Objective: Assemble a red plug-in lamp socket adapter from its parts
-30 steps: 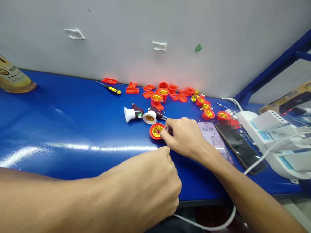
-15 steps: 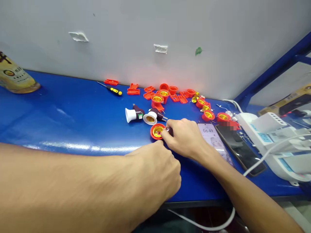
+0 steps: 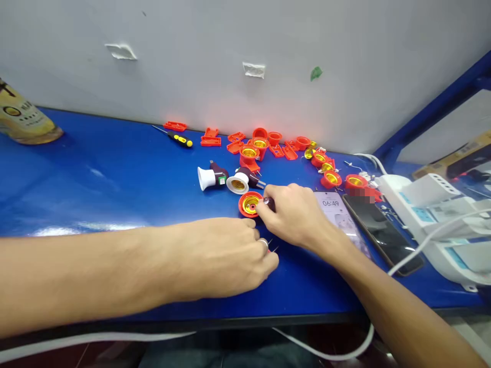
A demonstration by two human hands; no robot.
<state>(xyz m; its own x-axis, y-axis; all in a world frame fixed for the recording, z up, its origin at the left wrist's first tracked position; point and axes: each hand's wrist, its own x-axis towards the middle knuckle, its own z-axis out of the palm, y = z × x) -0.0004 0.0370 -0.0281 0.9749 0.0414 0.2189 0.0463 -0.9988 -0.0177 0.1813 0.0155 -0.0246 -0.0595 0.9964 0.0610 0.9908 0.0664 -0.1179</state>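
The left hand (image 3: 226, 258) had slid up toward 12 o'clock, just beside the right hand (image 3: 293, 220), which pinched a dark plug (image 3: 269, 204) against a red socket (image 3: 249, 204)

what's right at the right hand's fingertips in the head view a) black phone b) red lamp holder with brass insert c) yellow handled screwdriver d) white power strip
b: the red lamp holder sits directly at the fingertips of the right hand, which also holds a dark piece beside it.
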